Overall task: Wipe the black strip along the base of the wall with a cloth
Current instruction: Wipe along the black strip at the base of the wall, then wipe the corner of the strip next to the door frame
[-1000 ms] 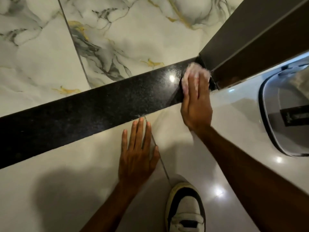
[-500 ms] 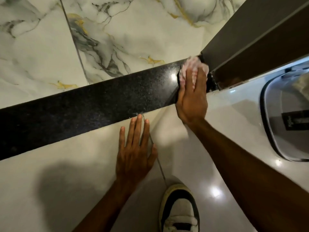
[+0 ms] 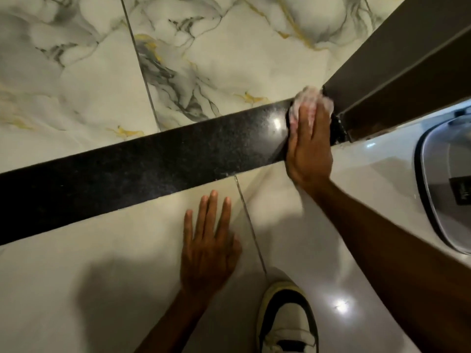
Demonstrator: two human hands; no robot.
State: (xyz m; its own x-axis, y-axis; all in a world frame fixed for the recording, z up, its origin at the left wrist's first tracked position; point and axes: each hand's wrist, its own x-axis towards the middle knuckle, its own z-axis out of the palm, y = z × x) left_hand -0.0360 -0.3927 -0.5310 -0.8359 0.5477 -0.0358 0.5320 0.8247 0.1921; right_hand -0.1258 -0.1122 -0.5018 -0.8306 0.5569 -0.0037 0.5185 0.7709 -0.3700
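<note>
The black speckled strip (image 3: 153,164) runs along the foot of the marble wall, from lower left up to the right. At its right end my right hand (image 3: 309,146) presses a pale pinkish cloth (image 3: 303,100) flat against the strip, next to the dark door frame. Most of the cloth is hidden under my fingers. My left hand (image 3: 207,245) lies flat on the floor tile just below the strip, fingers spread, holding nothing.
A dark brown door frame (image 3: 397,72) meets the strip at upper right. A grey rounded object with a black rim (image 3: 438,184) sits on the floor at the right. My white and black shoe (image 3: 288,319) is at the bottom. The glossy floor tile (image 3: 76,289) spreads left.
My right hand with the cloth has slid slightly up the strip's right end toward the door frame. My left hand stays planted on the floor.
</note>
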